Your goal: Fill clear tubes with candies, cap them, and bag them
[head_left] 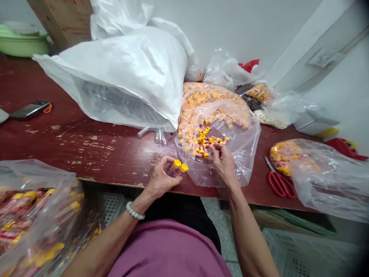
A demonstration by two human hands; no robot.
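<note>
My left hand (163, 176) is closed around two small tubes with yellow caps (180, 166), held just above the table's front edge. Over the mouth of a clear plastic bag (242, 154), my right hand (223, 163) has its fingertips bent down among small pink-and-white tubes with yellow caps (206, 143). Whether those fingers pinch one is hard to make out. Many more such tubes fill the back of this bag. Left of it, empty clear tubes (160, 136) lie at the opening of a big white sack (127, 73), which has more clear tubes inside.
Red-handled scissors (281, 184) lie at right beside another bag of yellow-capped pieces (284, 154). A phone-like black device (31, 110) rests on the worn red table (72, 150) at far left. A large bag of filled tubes (29, 215) stands at lower left, near a white crate (113, 206).
</note>
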